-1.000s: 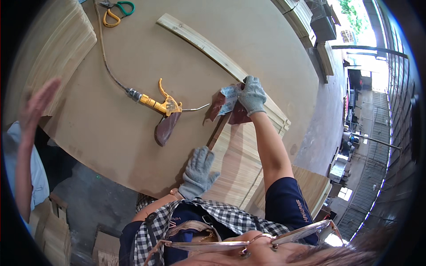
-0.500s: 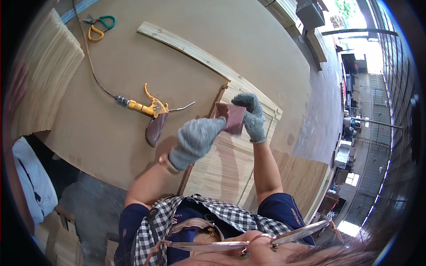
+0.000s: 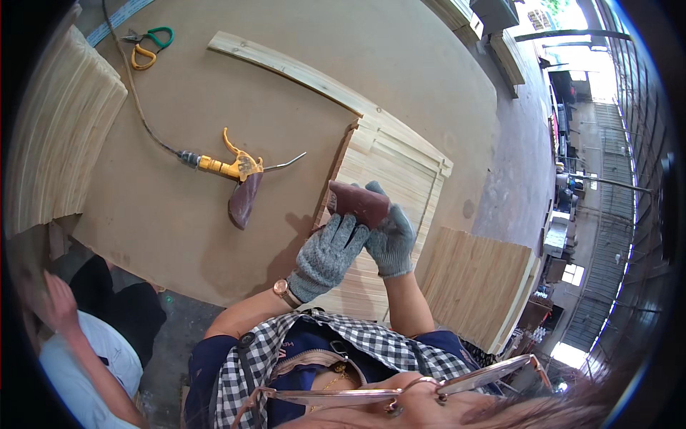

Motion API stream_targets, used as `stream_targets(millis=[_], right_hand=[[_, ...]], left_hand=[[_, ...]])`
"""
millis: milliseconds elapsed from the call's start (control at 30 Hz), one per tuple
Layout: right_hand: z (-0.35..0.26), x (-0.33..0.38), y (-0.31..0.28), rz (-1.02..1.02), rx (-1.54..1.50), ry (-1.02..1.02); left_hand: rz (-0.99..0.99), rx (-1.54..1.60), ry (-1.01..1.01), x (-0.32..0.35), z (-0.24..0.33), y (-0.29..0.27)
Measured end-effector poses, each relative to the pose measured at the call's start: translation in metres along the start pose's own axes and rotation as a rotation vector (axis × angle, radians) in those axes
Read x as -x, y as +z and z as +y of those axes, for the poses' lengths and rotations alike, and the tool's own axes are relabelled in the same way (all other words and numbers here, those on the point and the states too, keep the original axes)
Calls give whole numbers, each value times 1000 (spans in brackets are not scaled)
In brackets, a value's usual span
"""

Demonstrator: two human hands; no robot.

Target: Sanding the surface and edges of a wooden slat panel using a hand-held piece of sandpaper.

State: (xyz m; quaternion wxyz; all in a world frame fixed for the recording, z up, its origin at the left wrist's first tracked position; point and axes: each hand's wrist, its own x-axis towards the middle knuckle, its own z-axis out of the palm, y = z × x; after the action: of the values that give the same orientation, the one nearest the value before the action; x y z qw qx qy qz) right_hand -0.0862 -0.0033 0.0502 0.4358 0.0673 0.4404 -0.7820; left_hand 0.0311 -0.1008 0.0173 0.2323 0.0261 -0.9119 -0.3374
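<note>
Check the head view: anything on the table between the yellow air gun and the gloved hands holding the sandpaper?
Head view: only bare brown tabletop lies between the yellow air gun and the gloved left hand; the dark sandpaper piece lies under the gun.

Woodworking workshop, big board worktable [image 3: 179,214], slatted wooden panels [image 3: 389,179], stacked timber [image 3: 57,143], yellow air tool [image 3: 229,166] on hose, concrete floor [image 3: 514,143]

1. Packages, signs, screens: none seen on the bench, the floor or the far walls.
2. Labels: the only printed mark is a short strip of white lettering [image 3: 286,349]. It sits on the dark navy garment at the person's chest, just inside the checked collar. It is small, runs on a slant and is partly covered by the collar edge.
</note>
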Motion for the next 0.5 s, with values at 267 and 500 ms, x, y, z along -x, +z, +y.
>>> stream_targets(millis=[267, 500], right_hand=[[12, 18, 0, 366, 553, -163], [-69, -55, 14, 390, 1614, -1016]], left_hand=[[-92, 43, 95, 0, 16, 22], [-226, 102, 0, 77, 15, 31]])
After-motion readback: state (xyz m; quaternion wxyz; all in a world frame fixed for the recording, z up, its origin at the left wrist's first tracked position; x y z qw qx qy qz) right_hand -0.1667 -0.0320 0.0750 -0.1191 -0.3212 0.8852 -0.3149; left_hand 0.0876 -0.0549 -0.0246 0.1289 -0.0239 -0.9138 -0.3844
